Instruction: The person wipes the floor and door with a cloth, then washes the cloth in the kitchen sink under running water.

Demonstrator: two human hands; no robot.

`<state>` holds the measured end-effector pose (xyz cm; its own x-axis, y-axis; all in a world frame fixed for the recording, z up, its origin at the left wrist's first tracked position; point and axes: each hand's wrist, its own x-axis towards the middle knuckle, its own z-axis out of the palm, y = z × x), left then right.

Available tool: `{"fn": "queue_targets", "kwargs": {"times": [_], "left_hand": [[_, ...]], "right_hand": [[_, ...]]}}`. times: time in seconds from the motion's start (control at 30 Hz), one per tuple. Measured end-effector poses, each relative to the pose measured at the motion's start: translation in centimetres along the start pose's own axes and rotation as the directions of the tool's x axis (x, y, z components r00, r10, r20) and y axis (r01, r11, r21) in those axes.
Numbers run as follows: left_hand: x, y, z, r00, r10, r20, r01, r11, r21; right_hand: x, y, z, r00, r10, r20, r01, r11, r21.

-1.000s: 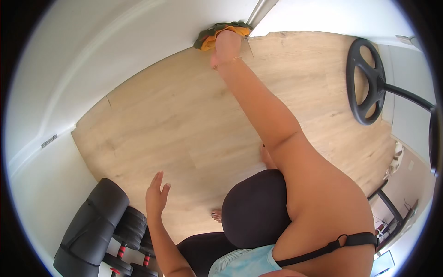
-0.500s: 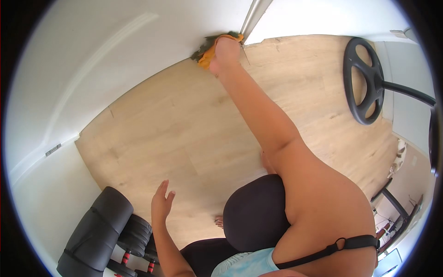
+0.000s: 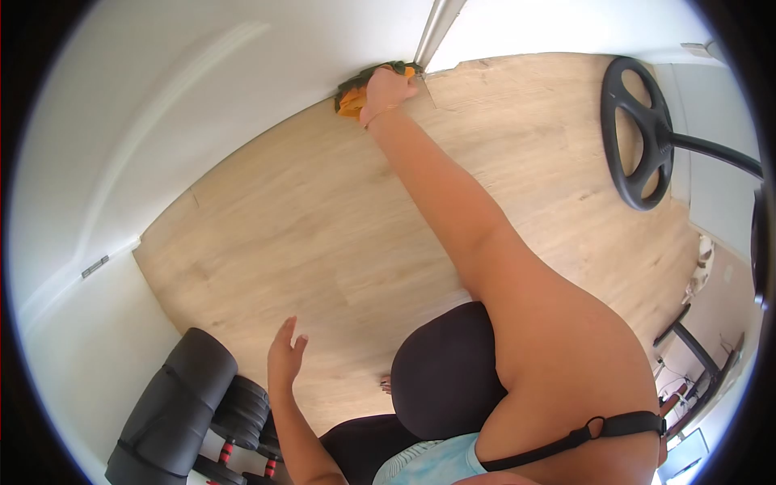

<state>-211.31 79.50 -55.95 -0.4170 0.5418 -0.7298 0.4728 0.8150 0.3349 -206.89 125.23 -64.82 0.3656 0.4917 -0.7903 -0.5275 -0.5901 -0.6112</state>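
An orange and dark green cloth (image 3: 352,103) is bunched against the foot of the white wall, close to the lower end of a metal strip (image 3: 436,39). My right hand (image 3: 386,92) is stretched far forward and closed on this cloth, pressing it down where wall and floor meet. Part of the cloth is hidden under the hand. Nearer to me, on the left, my left hand (image 3: 284,352) is held over the wooden floor (image 3: 315,218), with its fingers extended, thumb apart and nothing in it.
A black steering-wheel-shaped base (image 3: 638,133) with a pole stands at the right. At the lower left are a rolled black mat (image 3: 174,404) and dumbbells (image 3: 241,412) with red parts. My bent knee (image 3: 449,368) is below my right arm. Cables and stand parts are at the far right.
My right hand has shifted slightly left on the cloth, and more orange shows to the right of its fingers. My left hand has hardly moved. The view has shifted a little.
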Motion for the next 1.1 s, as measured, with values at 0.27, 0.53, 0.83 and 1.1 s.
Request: {"fn": "queue_targets", "kwargs": {"times": [0.27,0.53,0.83,1.1], "left_hand": [[-0.6,-0.7,1.0,0.999,0.007,0.032,-0.008,0.999,0.042],[-1.2,0.0,0.3,0.997,0.012,-0.07,-0.016,0.998,-0.057],[-1.5,-0.9,0.7,1.0,0.017,-0.004,-0.017,1.0,0.015],[-0.4,-0.9,1.0,0.999,0.042,0.029,-0.042,0.999,0.016]], "right_hand": [[-7.9,3.4,-0.5,0.916,0.265,0.303,-0.193,0.95,-0.246],[1.8,0.1,-3.0,0.949,0.058,0.309,-0.044,0.998,-0.051],[0.1,-2.1,-2.4,0.974,-0.111,0.2,0.119,0.993,-0.028],[0.4,-1.6,-2.0,0.966,-0.051,0.252,0.075,0.994,-0.085]]}}
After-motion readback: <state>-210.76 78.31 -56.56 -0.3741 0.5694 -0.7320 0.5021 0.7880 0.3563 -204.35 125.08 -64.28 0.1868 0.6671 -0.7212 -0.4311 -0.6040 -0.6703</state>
